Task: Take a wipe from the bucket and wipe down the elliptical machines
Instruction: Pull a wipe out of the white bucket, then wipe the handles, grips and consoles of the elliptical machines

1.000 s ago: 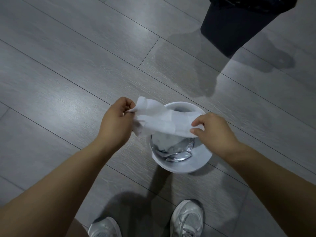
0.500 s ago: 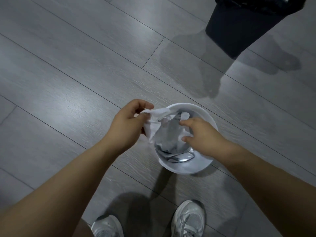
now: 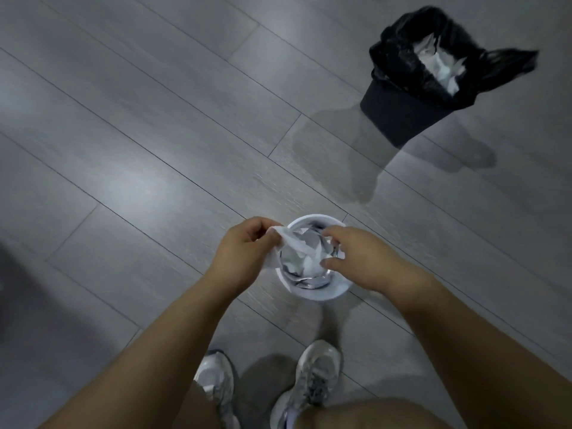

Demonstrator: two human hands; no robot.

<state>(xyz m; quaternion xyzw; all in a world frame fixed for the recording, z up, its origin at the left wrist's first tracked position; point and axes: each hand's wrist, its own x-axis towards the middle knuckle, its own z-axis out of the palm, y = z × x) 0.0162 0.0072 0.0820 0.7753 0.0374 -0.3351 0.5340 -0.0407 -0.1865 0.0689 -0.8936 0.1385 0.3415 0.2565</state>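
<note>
Grey floor (image 3: 154,150), left hand (image 3: 244,252) around wipe (image 3: 292,242)

Single wide-angle head cam, pitched steeply down: bucket (image 3: 312,295) close below, shoes (image 3: 313,377) at bottom edge, bin (image 3: 399,116) farther, upper right.

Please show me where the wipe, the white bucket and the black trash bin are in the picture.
wipe (image 3: 292,243), head view, on its stretched white middle part.
bucket (image 3: 315,295), head view, on the near white rim.
trash bin (image 3: 399,117), head view, on its dark side wall.
</note>
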